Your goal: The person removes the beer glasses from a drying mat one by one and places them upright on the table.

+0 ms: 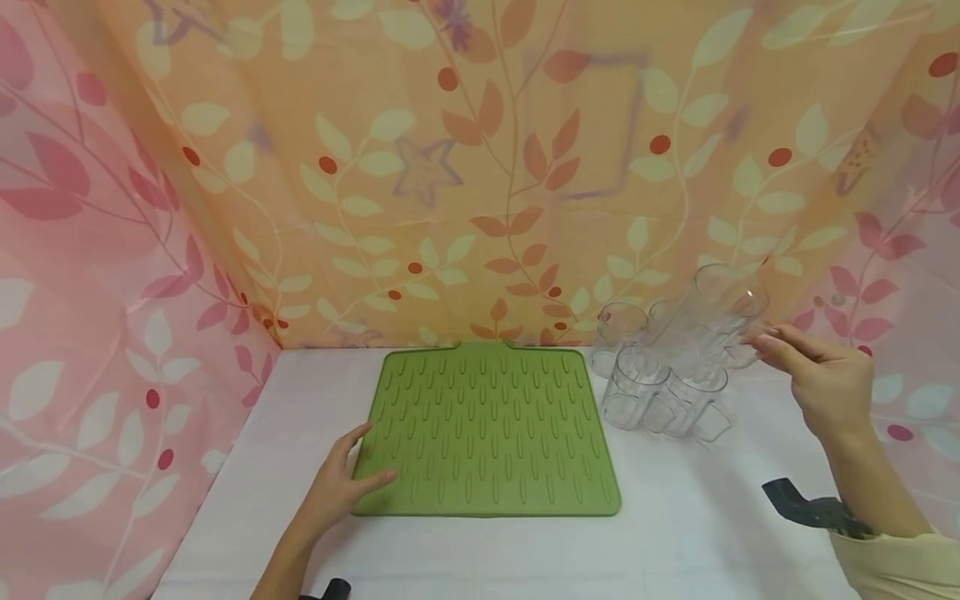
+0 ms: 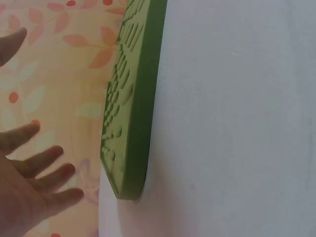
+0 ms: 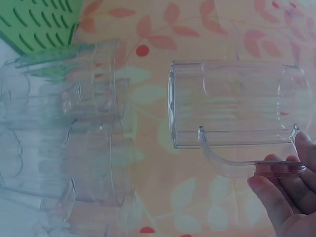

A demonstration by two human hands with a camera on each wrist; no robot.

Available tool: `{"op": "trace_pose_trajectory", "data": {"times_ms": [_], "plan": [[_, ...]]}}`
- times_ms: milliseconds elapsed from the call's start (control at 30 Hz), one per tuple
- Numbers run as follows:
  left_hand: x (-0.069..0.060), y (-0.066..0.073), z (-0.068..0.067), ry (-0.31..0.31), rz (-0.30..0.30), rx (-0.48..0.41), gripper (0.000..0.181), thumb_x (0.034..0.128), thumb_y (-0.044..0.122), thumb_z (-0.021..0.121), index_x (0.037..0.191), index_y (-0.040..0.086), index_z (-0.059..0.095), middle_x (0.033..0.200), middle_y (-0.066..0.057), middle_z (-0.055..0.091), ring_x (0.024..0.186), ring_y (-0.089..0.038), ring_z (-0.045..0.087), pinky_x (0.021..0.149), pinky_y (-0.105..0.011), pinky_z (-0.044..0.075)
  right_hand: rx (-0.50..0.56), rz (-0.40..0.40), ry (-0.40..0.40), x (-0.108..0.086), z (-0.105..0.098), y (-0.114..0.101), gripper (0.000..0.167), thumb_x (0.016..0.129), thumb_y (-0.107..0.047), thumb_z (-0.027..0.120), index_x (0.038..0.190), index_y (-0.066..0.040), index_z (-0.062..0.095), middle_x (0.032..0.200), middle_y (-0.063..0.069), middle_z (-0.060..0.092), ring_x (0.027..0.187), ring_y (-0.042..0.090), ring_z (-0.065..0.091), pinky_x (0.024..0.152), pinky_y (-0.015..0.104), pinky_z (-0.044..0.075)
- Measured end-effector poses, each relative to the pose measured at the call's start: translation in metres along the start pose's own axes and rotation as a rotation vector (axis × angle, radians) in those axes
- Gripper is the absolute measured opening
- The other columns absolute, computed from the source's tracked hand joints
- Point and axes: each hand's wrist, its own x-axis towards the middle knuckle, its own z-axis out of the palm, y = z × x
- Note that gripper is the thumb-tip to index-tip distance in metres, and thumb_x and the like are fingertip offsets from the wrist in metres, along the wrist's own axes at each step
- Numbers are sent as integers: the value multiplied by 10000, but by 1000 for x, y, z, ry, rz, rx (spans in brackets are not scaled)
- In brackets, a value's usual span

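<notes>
A clear mug (image 1: 729, 304) hangs in the air above several other clear mugs, held by its handle in my right hand (image 1: 828, 379). In the right wrist view the thumb and fingers of that hand (image 3: 291, 197) pinch the handle of the mug (image 3: 237, 103). The standing mugs (image 1: 636, 387) are grouped close together right of a green ridged mat (image 1: 487, 433). My left hand (image 1: 337, 483) is at the mat's left edge, fingers spread and holding nothing; in the left wrist view the hand (image 2: 29, 192) looks apart from the mat (image 2: 136, 123).
A white cloth (image 1: 675, 533) covers the table. Floral curtains, orange behind (image 1: 360, 208) and pink at the left (image 1: 97, 375) and right, enclose it. The mat's back tab meets the rear curtain. The standing mugs (image 3: 64, 113) overlap one another in the right wrist view.
</notes>
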Motion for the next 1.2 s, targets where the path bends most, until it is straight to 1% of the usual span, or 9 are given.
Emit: {"op": "trace_pose_trajectory", "data": {"times_ms": [133, 267, 400, 533, 600, 733, 933, 1067, 1200], "plan": [[0, -2, -3, 5, -26, 86, 946, 787, 369, 798, 1512, 49, 282, 1551, -283, 262, 1436, -494, 226, 1132, -681, 238, -15, 40, 25, -1, -9, -3, 283, 822, 98, 687, 1040, -64, 763, 850, -64, 774, 742, 32, 733, 660, 139, 555], [-1, -4, -5, -23, -48, 116, 979, 779, 373, 805, 1516, 23, 265, 1551, -293, 257, 1442, -500, 208, 1139, -678, 219, -17, 69, 56, -1, -15, -3, 281, 814, 91, 699, 1043, -59, 763, 860, -68, 773, 763, 30, 730, 668, 137, 548], [-1, -5, -6, -52, -73, 131, 992, 768, 363, 816, 1508, -8, 268, 1544, -308, 263, 1441, -507, 200, 1140, -676, 210, -164, 83, 142, 0, -21, -4, 285, 801, 61, 732, 1031, -103, 770, 822, -139, 757, 731, -28, 708, 649, 86, 527], [-1, -5, -6, -71, -84, 151, 1002, 758, 364, 822, 1491, -50, 279, 1523, -334, 286, 1426, -521, 223, 1138, -670, 218, -214, 115, 222, 1, -29, -3, 266, 795, 46, 745, 996, -125, 778, 766, -154, 746, 670, -40, 695, 607, 74, 517], [-2, -5, -5, -80, -89, 160, 1014, 749, 366, 827, 1486, -66, 279, 1511, -347, 296, 1413, -531, 242, 1132, -673, 230, -270, 142, 251, 0, -34, -3, 247, 806, -6, 751, 1002, -154, 779, 746, -186, 733, 653, -59, 684, 600, 61, 510], [-3, -9, -5, -96, -64, 156, 1021, 740, 354, 833, 1474, -98, 285, 1486, -352, 339, 1390, -529, 297, 1126, -672, 250, -391, 177, 272, 0, -45, -3, 253, 834, -82, 741, 1066, -181, 759, 749, -258, 706, 655, -106, 665, 603, 39, 498], [-3, -15, -4, -104, -29, 140, 1001, 729, 329, 843, 1465, -96, 314, 1450, -331, 408, 1348, -492, 385, 1108, -662, 295, -461, 232, 332, -2, -56, -2, 315, 853, -158, 734, 1166, -186, 712, 773, -319, 679, 642, -141, 643, 608, 16, 481], [-4, -14, -4, -109, -44, 179, 1025, 715, 341, 853, 1456, -117, 313, 1422, -356, 419, 1306, -489, 426, 1071, -653, 345, -541, 282, 370, -5, -62, 0, 349, 879, -208, 708, 1226, -211, 673, 751, -365, 640, 634, -185, 607, 609, -6, 458], [-4, -15, -3, -107, -59, 226, 1030, 697, 333, 866, 1434, -144, 329, 1381, -363, 455, 1225, -432, 500, 1026, -610, 408, -565, 282, 383, -8, -70, 3, 350, 890, -177, 695, 1237, -208, 658, 727, -382, 616, 626, -205, 588, 611, -26, 440]]}}
